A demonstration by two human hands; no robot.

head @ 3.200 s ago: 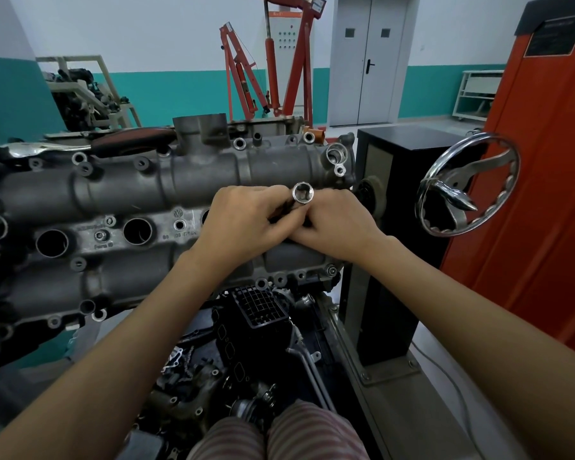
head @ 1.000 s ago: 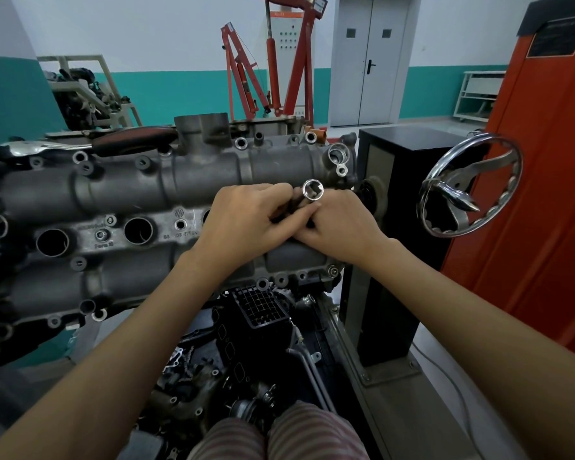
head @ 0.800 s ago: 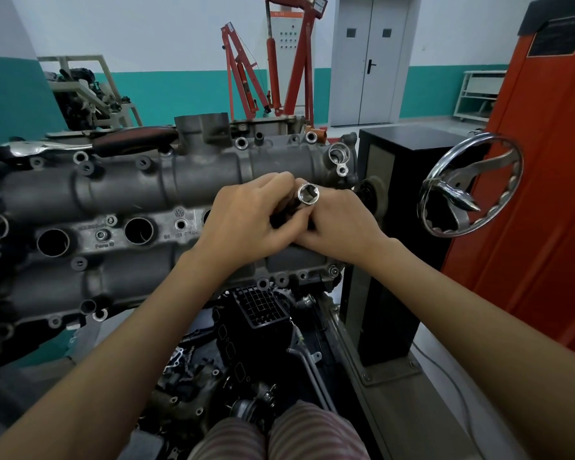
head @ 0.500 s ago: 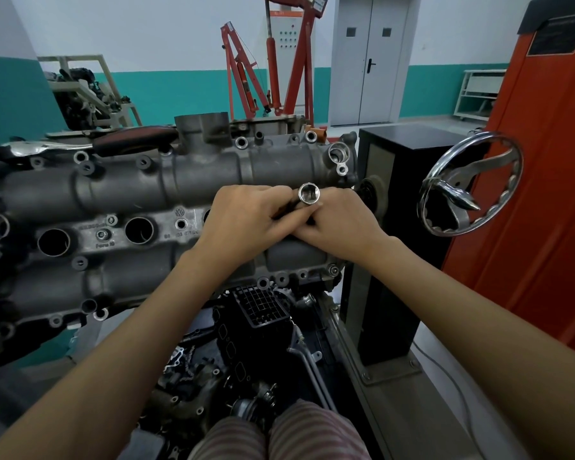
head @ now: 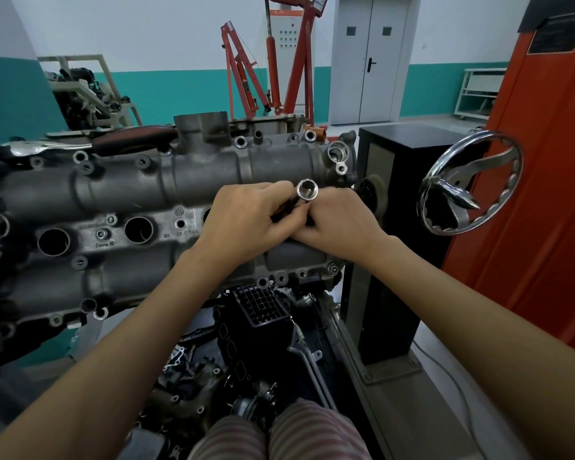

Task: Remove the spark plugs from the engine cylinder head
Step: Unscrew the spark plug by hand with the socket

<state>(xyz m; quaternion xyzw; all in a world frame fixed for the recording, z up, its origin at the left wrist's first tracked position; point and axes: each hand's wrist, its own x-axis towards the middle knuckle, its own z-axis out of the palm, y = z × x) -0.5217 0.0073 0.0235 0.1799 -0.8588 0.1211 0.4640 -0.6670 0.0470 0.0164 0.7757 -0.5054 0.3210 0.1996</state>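
Note:
The grey cylinder head (head: pixel 186 174) lies across the stand, with open round plug wells (head: pixel 139 230) along its middle. Over the rightmost well, a chrome spark plug socket (head: pixel 307 190) sticks up, its open end facing me. My left hand (head: pixel 246 224) and my right hand (head: pixel 337 220) meet around the socket's shaft, fingers curled on it from both sides. The well under my hands is hidden, and no spark plug shows.
A ratchet with a dark red handle (head: pixel 136 137) lies on the head's far left edge. A chrome handwheel (head: pixel 468 190) juts from the black stand (head: pixel 399 207) at right, beside an orange cabinet (head: pixel 545 194). Loose engine parts (head: pixel 253 330) sit below the head.
The socket has wobbled slightly between my fingers, its tip shifting a little up and back. Both hands stay on it at the same well.

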